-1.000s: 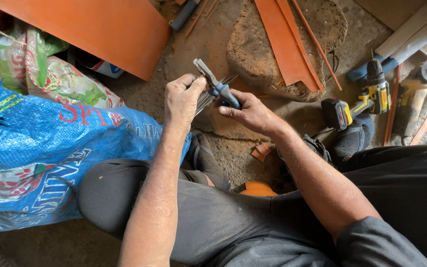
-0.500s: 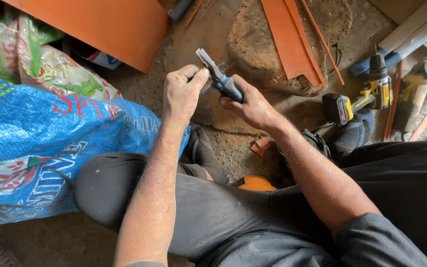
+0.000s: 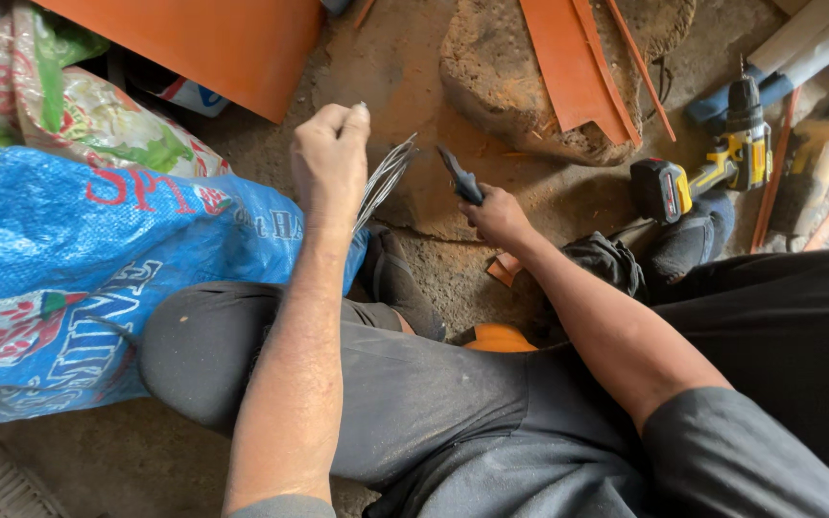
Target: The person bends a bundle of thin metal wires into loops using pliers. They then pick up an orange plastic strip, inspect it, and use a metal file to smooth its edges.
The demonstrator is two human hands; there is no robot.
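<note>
We see the left hand (image 3: 330, 158) pinched shut on a bundle of thin grey wires (image 3: 383, 179) — bright, slightly bowed strands fanning out above the dirt floor (image 3: 405, 77) — while the right hand (image 3: 498, 217) grips dark-handled pliers (image 3: 460, 176) just beside them.

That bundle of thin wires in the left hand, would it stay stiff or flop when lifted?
The wire bundle is probably springy rather than floppy: its strands stand out from the left hand without drooping. They fan apart at the tips, so loose strands may splay. It looks light, since a pinch holds it.
</note>
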